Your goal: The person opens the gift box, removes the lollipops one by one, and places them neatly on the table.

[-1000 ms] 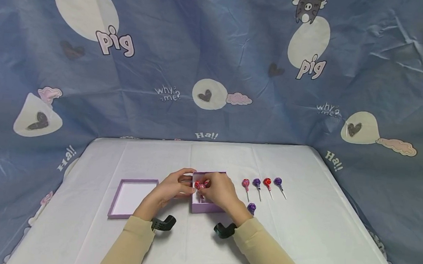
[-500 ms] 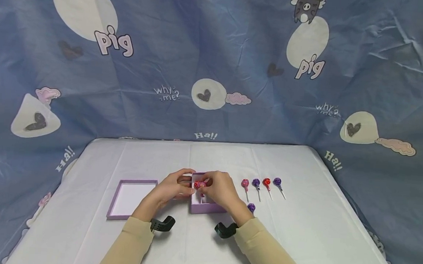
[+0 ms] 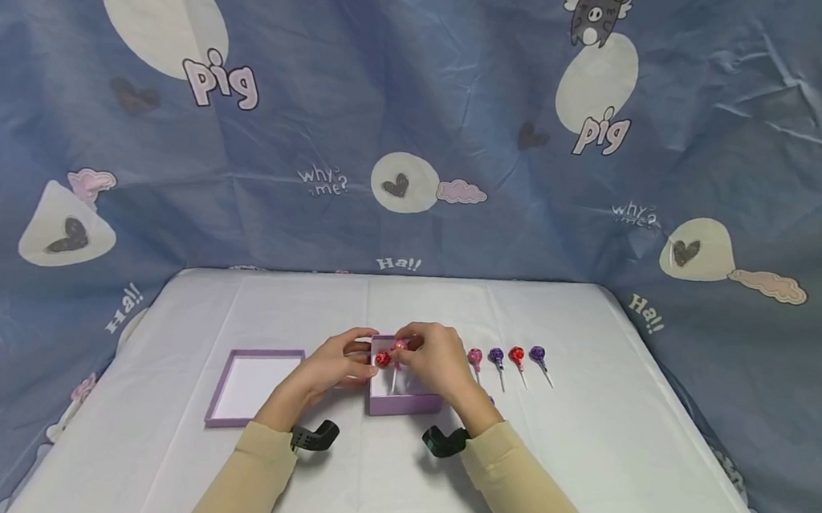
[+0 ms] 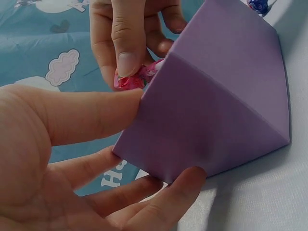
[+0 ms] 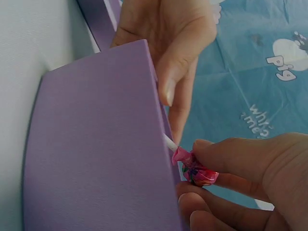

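In the head view, a shallow purple box (image 3: 405, 405) stands at the table's middle. My left hand (image 3: 333, 363) holds it by its left side; in the left wrist view the thumb lies at the rim and the other fingers against the outer wall. My right hand (image 3: 439, 363) reaches over the box, thumb and fingers pinching the wrapped head of a pink lollipop (image 5: 198, 173). Its white stick points down into the box. A red lollipop (image 3: 383, 358) lies inside, near the left wall. Part of the box interior is hidden by my right hand.
A purple box lid (image 3: 259, 351) lies to the left, its white inside facing up. Right of the box, a pink lollipop (image 3: 475, 356), a red lollipop (image 3: 517, 354) and purple lollipops (image 3: 537, 353) lie in a row. Another purple one is mostly hidden behind my right wrist.
My right hand has moved slightly away from me and to the right, carrying the pink lollipop toward the box's far side. The red lollipop inside shows more fully. My left hand stays on the box.
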Available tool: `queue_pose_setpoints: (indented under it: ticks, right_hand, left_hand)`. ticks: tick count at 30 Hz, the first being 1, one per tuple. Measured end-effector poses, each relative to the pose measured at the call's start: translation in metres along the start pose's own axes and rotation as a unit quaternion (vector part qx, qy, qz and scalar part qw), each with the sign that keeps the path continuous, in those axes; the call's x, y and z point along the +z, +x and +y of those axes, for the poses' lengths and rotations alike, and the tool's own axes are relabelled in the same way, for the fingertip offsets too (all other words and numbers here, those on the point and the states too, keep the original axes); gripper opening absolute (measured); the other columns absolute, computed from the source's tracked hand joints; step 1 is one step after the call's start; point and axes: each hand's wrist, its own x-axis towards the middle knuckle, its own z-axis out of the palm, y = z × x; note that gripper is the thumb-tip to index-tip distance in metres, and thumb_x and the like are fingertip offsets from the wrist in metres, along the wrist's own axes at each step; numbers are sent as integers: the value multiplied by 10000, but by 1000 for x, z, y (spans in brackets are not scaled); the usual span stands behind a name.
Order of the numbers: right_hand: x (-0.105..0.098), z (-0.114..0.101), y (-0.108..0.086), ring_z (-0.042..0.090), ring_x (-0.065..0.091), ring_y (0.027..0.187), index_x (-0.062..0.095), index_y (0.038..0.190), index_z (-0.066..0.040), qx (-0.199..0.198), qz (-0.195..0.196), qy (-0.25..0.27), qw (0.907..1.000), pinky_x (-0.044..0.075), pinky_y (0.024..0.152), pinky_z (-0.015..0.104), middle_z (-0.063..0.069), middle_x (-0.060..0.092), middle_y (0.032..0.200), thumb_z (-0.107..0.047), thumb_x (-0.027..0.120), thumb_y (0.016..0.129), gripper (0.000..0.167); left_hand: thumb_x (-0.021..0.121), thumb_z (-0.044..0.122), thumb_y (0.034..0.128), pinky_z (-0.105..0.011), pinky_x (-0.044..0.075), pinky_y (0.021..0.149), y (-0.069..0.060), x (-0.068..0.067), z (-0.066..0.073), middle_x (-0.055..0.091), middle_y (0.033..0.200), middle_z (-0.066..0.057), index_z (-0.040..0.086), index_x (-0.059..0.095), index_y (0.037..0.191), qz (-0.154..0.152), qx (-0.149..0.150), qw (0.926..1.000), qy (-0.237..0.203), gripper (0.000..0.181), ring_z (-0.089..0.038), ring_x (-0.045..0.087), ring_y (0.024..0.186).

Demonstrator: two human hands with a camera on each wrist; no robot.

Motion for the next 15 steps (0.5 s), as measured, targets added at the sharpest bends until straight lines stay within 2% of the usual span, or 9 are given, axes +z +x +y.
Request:
queue_pose_setpoints:
  ticks: [9, 15]
  right_hand:
    - [-13, 0, 0, 46, 634, 634, 764, 1009, -210, 232, 70, 229, 9994, 521, 536, 279, -92, 715, 778, -222, 815, 860, 158]
    - [-21, -2, 0, 55, 634, 641, 760, 1014, -211, 253, 62, 285, 9993, 524, 540, 289, -97, 712, 772, -258, 817, 861, 170]
  left_hand:
    - [730, -50, 841, -466, 575, 883, -2, 3, 3, 463, 1451, -257, 72, 420, 1516, 20, -82, 10000, 39, 752, -411, 526, 1271]
    - [713, -68, 846, -487, 571, 885, -3, 4, 4, 457, 1454, -267, 66, 412, 1520, 10, -73, 10000, -30, 750, -416, 527, 1268]
